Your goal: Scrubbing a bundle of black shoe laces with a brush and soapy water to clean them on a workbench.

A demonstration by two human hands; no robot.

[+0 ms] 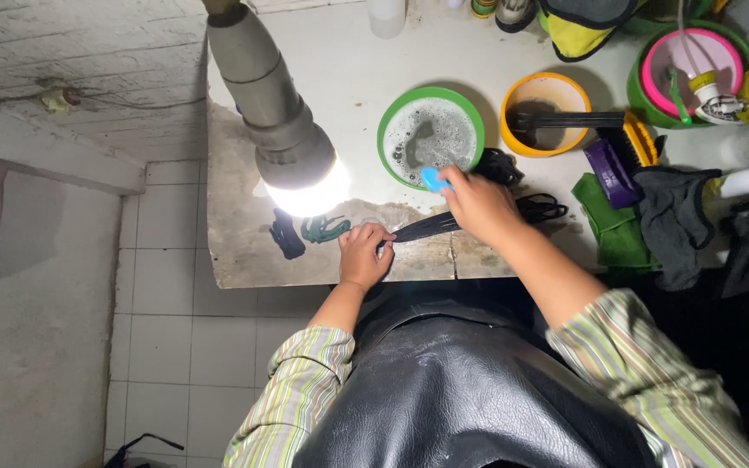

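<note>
Head view: left hand (364, 254) pins black laces (431, 225); right hand (478, 206) grips blue brush (432, 179).

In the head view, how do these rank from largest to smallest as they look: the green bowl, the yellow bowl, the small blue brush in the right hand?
1. green bowl
2. yellow bowl, somewhat smaller
3. blue brush, by far the smallest, partly hidden by the right hand
</note>
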